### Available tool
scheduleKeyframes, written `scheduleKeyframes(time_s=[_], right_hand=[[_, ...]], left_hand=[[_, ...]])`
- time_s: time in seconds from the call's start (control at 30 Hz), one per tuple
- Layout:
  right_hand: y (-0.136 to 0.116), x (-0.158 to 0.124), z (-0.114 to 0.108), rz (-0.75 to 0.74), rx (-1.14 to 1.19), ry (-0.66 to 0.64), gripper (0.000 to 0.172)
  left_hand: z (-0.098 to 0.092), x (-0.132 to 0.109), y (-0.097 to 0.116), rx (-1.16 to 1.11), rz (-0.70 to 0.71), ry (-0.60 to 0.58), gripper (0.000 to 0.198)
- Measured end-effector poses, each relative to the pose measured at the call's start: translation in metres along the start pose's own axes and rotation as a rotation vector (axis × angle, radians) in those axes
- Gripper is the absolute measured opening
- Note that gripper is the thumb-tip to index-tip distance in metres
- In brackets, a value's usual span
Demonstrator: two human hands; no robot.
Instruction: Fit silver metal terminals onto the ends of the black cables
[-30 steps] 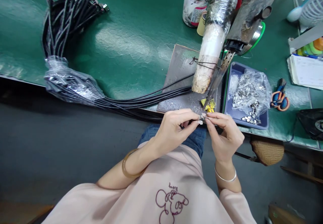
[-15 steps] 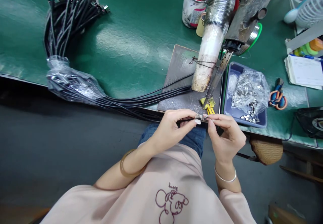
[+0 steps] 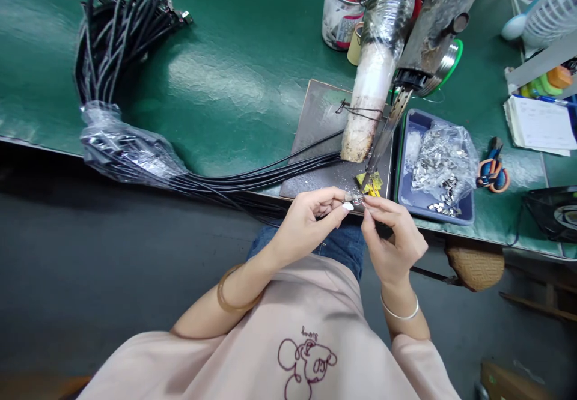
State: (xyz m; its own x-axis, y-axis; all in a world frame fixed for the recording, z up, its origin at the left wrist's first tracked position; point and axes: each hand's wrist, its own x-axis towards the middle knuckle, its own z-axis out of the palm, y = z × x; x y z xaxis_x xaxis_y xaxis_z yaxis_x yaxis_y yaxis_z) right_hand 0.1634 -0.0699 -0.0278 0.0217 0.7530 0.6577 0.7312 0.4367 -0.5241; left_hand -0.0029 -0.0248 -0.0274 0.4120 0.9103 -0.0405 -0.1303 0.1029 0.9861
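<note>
My left hand point(image 3: 306, 220) pinches the end of a black cable between thumb and forefinger, close to the front edge of the bench. A small silvery metal part point(image 3: 357, 199) shows at the cable's end. From the other side, my right hand point(image 3: 393, 235) closes thumb and forefinger at that part; its fingertips hide what exactly they grip. Just above the fingertips is the lower end of a soldering iron point(image 3: 383, 142), which slants down from a stand. Beneath the iron's tip, a yellow piece point(image 3: 370, 182) lies on a grey board point(image 3: 311, 124).
Black cables point(image 3: 252, 178) run left into a plastic-wrapped bundle point(image 3: 130, 142). A foil-covered duct point(image 3: 374, 69) hangs over the board. To the right are a blue tray point(image 3: 451, 214) of small metal parts, orange-handled cutters point(image 3: 493, 172) and a plastic fan point(image 3: 554, 15). A stool point(image 3: 475, 265) stands below.
Both hands have moved slightly left and up, bringing the metal part nearer the soldering iron's tip. The black cable between my left fingers shows less.
</note>
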Motion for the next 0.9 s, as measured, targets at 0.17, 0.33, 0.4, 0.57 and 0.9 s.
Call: scheduleKeyframes(time_s=[0.17, 0.33, 0.4, 0.57, 0.9], right_hand=[[0.006, 0.004, 0.005, -0.011, -0.051, -0.004, 0.020], [0.007, 0.007, 0.006, -0.013, -0.041, 0.012, 0.021], [0.006, 0.008, 0.006, -0.015, -0.038, 0.030, 0.022], [0.004, 0.006, 0.005, -0.042, -0.025, 0.011, 0.022], [0.010, -0.010, -0.015, 0.156, 0.016, 0.031, 0.014]], left_hand=[[0.003, 0.007, -0.002, 0.000, 0.011, 0.026, 0.012], [0.006, 0.009, 0.001, 0.033, 0.086, 0.052, 0.011], [0.006, 0.010, 0.002, 0.033, 0.124, 0.059, 0.011], [0.002, 0.010, 0.001, 0.032, 0.099, 0.049, 0.012], [0.003, 0.004, 0.005, 0.187, 0.004, 0.037, 0.018]])
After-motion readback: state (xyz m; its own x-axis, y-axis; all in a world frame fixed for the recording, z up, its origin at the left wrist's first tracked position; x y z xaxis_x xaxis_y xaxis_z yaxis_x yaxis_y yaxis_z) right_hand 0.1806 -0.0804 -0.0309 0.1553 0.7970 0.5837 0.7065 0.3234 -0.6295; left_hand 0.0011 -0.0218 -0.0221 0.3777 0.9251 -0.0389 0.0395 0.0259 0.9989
